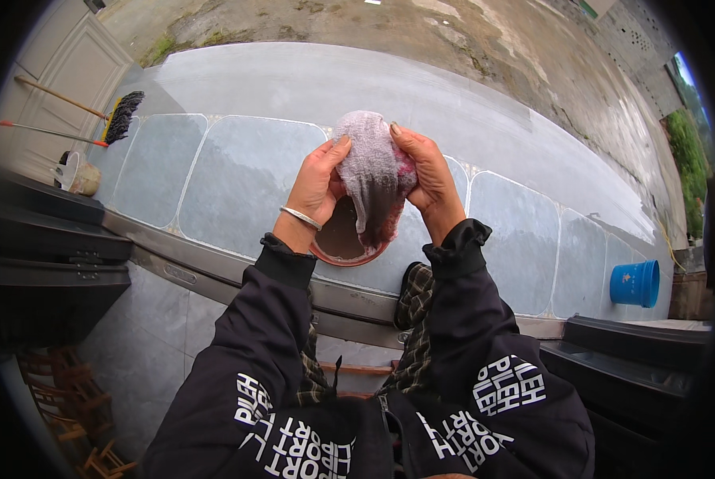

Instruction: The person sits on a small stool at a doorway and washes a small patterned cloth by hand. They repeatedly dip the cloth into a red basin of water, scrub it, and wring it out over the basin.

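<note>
Both hands hold up a damp, stained cloth [366, 155], pale grey-pink above with a dark grey patch and reddish folds lower down. My left hand [318, 179], with a silver bangle at the wrist, pinches its left edge, thumb on top. On the other side my right hand [427, 170] grips the reddish part, thumb pointing up. Beneath the cloth stands a reddish-brown basin [357, 262] with murky water [340, 230] in it. The cloth's lower end hangs over the basin and hides much of it; whether it touches the water I cannot tell.
A metal door sill [213, 260] crosses in front of me, between dark door leaves. A blue bucket [633, 283] lies on its side at right. At left are a mop [124, 117], a second long handle [52, 133] and a dirty white pail [82, 175]. Wooden chairs [64, 389] stand lower left.
</note>
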`<state>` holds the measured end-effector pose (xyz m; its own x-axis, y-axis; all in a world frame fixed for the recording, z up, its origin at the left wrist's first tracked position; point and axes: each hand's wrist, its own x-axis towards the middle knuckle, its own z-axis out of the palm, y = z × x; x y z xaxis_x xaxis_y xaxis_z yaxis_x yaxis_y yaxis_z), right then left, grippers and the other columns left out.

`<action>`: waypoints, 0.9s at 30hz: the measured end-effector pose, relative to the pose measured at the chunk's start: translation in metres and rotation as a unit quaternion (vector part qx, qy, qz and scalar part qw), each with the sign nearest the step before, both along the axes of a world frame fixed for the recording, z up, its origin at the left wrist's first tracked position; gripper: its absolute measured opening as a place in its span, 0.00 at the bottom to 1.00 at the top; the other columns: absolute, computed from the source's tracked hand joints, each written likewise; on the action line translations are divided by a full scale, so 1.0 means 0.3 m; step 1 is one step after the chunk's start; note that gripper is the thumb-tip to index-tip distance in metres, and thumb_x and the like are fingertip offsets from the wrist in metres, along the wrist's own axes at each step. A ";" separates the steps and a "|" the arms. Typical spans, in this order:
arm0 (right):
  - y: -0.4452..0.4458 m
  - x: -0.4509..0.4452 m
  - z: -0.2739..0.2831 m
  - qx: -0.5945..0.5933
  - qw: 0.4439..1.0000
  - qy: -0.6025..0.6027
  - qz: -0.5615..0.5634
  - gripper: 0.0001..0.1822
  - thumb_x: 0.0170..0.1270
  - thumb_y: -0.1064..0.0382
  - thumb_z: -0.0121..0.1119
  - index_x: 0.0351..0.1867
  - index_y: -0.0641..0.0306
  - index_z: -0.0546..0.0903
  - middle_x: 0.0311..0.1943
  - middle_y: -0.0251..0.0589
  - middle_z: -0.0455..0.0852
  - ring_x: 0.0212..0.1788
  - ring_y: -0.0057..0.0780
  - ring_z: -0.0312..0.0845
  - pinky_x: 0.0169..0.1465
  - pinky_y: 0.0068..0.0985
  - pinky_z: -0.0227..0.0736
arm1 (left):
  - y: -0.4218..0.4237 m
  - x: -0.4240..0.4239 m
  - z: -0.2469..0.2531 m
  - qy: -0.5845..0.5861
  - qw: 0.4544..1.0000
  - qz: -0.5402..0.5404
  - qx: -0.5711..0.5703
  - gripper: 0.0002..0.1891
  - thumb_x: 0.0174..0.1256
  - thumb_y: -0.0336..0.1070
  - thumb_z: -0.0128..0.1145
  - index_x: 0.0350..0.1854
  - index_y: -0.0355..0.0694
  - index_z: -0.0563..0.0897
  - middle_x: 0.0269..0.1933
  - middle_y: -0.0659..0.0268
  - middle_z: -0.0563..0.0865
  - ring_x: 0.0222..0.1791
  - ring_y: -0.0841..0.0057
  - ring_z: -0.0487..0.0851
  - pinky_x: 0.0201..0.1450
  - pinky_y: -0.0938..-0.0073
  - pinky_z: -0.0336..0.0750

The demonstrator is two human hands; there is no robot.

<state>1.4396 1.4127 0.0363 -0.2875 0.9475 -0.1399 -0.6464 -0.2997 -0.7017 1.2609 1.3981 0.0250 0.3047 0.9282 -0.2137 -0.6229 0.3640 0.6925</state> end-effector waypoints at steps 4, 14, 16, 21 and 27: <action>-0.014 -0.007 0.024 0.007 1.000 0.021 -0.017 0.17 0.69 0.66 0.61 0.54 0.75 0.80 0.45 0.44 0.88 0.45 0.28 0.85 0.49 0.26 0.81 | -0.009 -0.014 0.008 -0.096 0.995 -0.026 0.000 0.19 0.73 0.38 0.56 0.62 0.37 0.76 0.58 0.61 0.82 0.59 0.71 0.79 0.65 0.65 0.72; 0.005 0.027 0.009 0.029 0.993 -0.032 -0.109 0.17 0.68 0.70 0.56 0.57 0.77 0.78 0.48 0.47 0.86 0.47 0.30 0.85 0.54 0.27 0.80 | 0.007 -0.039 0.004 -0.064 0.996 0.049 0.029 0.13 0.70 0.35 0.61 0.51 0.39 0.76 0.50 0.64 0.83 0.52 0.72 0.82 0.61 0.62 0.77; 0.006 0.032 0.018 0.039 0.991 -0.020 -0.129 0.17 0.69 0.71 0.55 0.56 0.77 0.78 0.46 0.47 0.87 0.45 0.29 0.85 0.52 0.27 0.81 | 0.011 -0.035 0.008 -0.028 0.996 0.066 0.049 0.12 0.70 0.36 0.63 0.48 0.39 0.76 0.47 0.65 0.84 0.49 0.74 0.83 0.59 0.65 0.78; 0.003 0.042 0.037 0.036 0.989 0.052 -0.132 0.20 0.70 0.70 0.51 0.61 0.75 0.75 0.49 0.48 0.86 0.48 0.31 0.85 0.53 0.29 0.81 | 0.032 -0.051 -0.041 0.107 0.983 0.141 0.043 0.09 0.72 0.37 0.61 0.49 0.42 0.79 0.47 0.68 0.85 0.51 0.77 0.83 0.55 0.67 0.79; 0.021 0.111 0.020 0.057 0.976 0.149 -0.147 0.24 0.71 0.68 0.50 0.68 0.70 0.70 0.55 0.48 0.84 0.53 0.37 0.84 0.59 0.36 0.80 | 0.066 -0.127 -0.047 -0.052 0.981 0.186 0.010 0.08 0.74 0.37 0.58 0.49 0.41 0.82 0.49 0.68 0.86 0.52 0.76 0.83 0.58 0.68 0.78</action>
